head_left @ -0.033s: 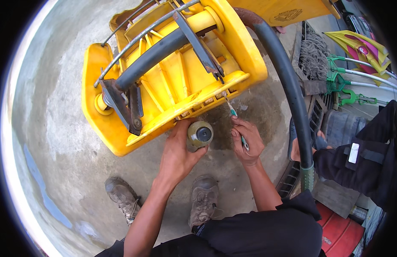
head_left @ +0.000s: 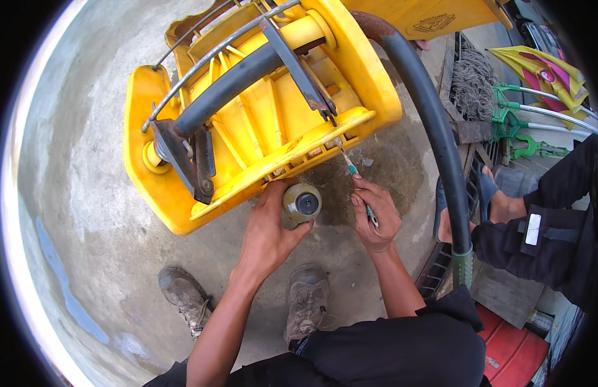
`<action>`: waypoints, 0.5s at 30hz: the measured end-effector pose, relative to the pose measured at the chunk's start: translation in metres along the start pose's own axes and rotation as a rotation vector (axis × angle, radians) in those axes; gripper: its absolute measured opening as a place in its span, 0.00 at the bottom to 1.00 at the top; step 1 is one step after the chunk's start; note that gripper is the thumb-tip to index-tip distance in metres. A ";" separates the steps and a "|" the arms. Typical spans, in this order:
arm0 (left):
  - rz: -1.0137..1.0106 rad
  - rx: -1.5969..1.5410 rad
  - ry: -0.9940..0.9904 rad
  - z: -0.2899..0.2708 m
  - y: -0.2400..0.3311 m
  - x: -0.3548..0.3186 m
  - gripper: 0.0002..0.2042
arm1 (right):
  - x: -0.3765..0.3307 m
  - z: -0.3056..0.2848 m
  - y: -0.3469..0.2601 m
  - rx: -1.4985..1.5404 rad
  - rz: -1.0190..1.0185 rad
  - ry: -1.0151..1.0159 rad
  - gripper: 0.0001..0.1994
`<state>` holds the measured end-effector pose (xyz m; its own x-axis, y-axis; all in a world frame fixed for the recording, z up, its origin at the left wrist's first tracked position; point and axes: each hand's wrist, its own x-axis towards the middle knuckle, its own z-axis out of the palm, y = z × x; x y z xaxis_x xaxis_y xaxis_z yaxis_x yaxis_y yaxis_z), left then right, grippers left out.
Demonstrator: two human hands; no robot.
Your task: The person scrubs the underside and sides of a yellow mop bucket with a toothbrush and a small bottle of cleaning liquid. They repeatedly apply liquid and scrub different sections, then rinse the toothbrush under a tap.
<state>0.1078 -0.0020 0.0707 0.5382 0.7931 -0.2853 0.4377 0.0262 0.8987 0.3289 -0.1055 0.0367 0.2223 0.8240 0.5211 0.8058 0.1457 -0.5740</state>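
A yellow mop wringer (head_left: 244,129) with a dark crossbar stands tilted in front of me. My right hand (head_left: 376,216) grips a toothbrush (head_left: 352,169) with a white and teal handle, its head up against the wringer's near lower edge. My left hand (head_left: 266,229) curls around a round olive-coloured container (head_left: 291,208) with a dark round top, close below that same edge. The fingers' far side is partly hidden by the container and the wringer.
A long black curved handle (head_left: 434,122) runs down my right side to a green grip (head_left: 463,267). Beyond it are another person's sandalled foot (head_left: 499,205), a grey mop head (head_left: 472,74), green mop clamps (head_left: 503,113) and a floor grate (head_left: 434,267). My shoes (head_left: 307,300) rest on concrete.
My right hand and the toothbrush have shifted slightly to the right. The other person's leg and foot have moved more into view at the right. My left hand stays where it was.
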 end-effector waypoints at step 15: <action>0.126 0.028 -0.097 0.014 -0.011 0.004 0.34 | 0.045 -0.013 -0.026 -0.383 0.381 -0.456 0.33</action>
<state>0.1148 -0.0073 0.0548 0.6568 0.7263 -0.2029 0.3812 -0.0876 0.9203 0.3252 -0.0794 0.0834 0.3431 0.9386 -0.0366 0.8725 -0.3329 -0.3576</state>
